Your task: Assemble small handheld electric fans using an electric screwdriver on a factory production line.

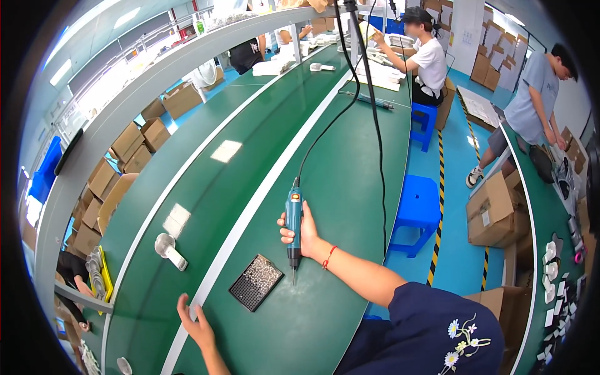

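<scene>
My right hand point(305, 232) is wrapped round a blue electric screwdriver point(294, 219), which points bit-down over the green bench. Its black cord rises from the top end. Just left of the bit lies a black screw tray point(256, 282), with many small screws over part of its hole grid. My left hand point(197, 326) is held open with fingers apart, near the white strip and left of the tray, with nothing in it. Farther left, a white handheld device with a round head point(169, 250) lies on the green conveyor belt.
Black cables point(372, 94) hang over the bench. A second screwdriver point(375, 101) lies farther up it. Blue stools point(415, 212) and cardboard boxes point(497, 209) stand to the right. Co-workers point(428, 62) are at the far end and far right. A yellow tray point(105, 281) sits at the left.
</scene>
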### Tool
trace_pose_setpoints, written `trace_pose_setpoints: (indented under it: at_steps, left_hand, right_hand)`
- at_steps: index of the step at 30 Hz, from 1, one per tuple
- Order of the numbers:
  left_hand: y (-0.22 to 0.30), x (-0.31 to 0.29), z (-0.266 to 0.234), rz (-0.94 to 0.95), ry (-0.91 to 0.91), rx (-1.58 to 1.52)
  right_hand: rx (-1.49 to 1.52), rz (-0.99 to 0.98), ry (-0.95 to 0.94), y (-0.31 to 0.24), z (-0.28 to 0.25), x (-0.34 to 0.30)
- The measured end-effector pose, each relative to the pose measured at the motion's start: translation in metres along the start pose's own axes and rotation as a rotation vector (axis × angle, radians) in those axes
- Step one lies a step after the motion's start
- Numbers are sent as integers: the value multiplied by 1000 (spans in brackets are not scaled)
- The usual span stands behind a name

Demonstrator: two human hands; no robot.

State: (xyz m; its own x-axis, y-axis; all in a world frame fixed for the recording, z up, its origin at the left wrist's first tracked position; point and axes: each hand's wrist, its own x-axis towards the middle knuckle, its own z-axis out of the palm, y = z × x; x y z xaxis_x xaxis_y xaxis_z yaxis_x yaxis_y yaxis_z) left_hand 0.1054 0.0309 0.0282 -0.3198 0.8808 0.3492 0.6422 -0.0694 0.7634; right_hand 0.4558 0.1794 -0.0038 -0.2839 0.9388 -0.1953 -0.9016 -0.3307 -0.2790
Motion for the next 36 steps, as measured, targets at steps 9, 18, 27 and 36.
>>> trace_pose_setpoints:
  at_steps: [9, 18, 27, 36]
  left_hand:
    - [31, -96, 13, -104, -17, -262]
    - [31, -92, 13, -162, -5, -313]
    - [31, -90, 15, -184, -5, -303]
    - [33, -89, 15, -139, -27, -196]
  right_hand:
    - [-8, 6, -23, -2, 1, 1]
    - [8, 40, -69, -4, -4, 0]
    - [-12, 27, -72, -3, -3, 0]
    - [2, 30, -72, -5, -3, 0]
